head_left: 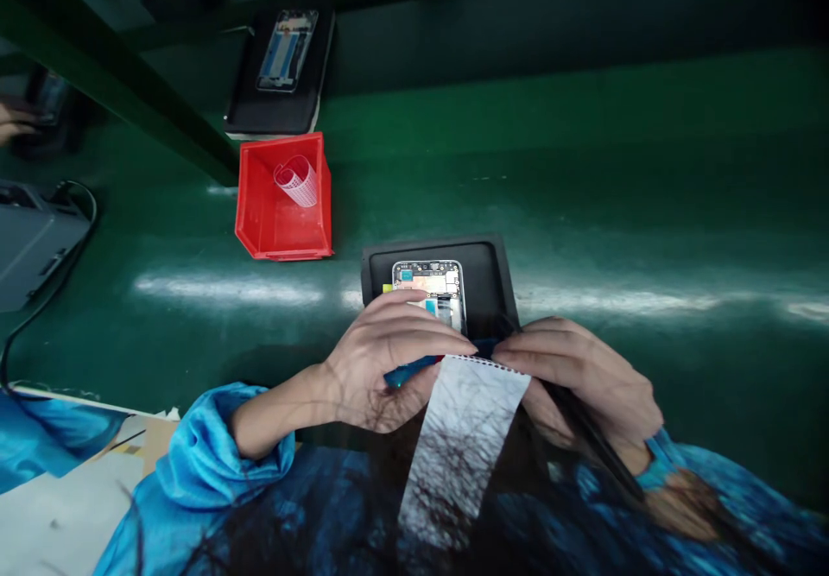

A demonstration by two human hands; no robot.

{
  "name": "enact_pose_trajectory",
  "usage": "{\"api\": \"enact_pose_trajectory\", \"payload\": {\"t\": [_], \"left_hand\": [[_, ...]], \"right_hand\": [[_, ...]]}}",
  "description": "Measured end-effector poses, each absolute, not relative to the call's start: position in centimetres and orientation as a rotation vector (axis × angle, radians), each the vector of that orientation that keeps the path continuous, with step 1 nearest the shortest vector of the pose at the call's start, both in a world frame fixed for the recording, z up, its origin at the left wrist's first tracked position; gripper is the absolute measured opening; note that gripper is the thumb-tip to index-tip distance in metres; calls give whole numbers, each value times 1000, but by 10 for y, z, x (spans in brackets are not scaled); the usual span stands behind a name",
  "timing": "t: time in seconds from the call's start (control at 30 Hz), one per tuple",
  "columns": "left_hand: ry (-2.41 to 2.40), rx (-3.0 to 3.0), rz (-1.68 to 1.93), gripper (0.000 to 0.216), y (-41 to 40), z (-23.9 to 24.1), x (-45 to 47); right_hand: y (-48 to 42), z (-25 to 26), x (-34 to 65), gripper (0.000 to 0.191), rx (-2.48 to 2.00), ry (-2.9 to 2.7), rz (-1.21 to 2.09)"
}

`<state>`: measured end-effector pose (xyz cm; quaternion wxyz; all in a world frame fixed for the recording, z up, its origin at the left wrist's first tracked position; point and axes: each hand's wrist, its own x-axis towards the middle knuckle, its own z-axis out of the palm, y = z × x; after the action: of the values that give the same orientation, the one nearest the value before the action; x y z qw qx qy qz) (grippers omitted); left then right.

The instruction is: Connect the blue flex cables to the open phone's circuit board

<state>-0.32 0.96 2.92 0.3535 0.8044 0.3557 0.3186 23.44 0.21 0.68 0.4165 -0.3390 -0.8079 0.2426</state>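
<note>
**Inspector:** Status of the work at hand?

**Assistant:** An opened phone (433,289) lies in a black tray (487,267), just beyond the fingertips. Its back is off and the inner boards show, so it is not closed up. The left hand (382,360) rests over the phone's near end, fingers pressed together and laid flat. The right hand (576,369) meets it fingertip to fingertip, pinching the top edge of a pale strip (463,438) with a perforated edge; a dark thin tool (586,433) runs back under that palm. Something blue sits beneath the left fingers, possibly a tab or film; the view is too blurred to tell.

**Inspector:** Done and outstanding?

**Assistant:** I judge the strip not yet separated or applied; the phone remains open.

**Inspector:** Edges and room?

**Assistant:** The tray wall stands close on the far side of the fingertips. Left of the left fingers, well apart, sits a red bin (285,200) holding a curled strip. To the right of the right fingers the green bench (648,213) is open.
</note>
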Motion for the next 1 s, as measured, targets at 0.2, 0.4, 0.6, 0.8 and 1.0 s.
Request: {"api": "enact_pose_trajectory", "payload": {"t": [0.2,0.4,0.6,0.8,1.0], "left_hand": [[842,2195,842,34,8,22,-4],[798,2269,786,30,7,18,-7],[693,2172,791,42,8,24,-9],[585,2065,727,43,14,27,-12],[587,2040,698,38,14,29,-12]], "right_hand": [[3,6,229,33,-823,-1950,752],[5,8,224,22,-737,-2036,807],[4,8,229,23,-775,-2000,785],[2,9,230,25,-823,-1996,811],[2,13,232,23,-832,-1998,842]]}}
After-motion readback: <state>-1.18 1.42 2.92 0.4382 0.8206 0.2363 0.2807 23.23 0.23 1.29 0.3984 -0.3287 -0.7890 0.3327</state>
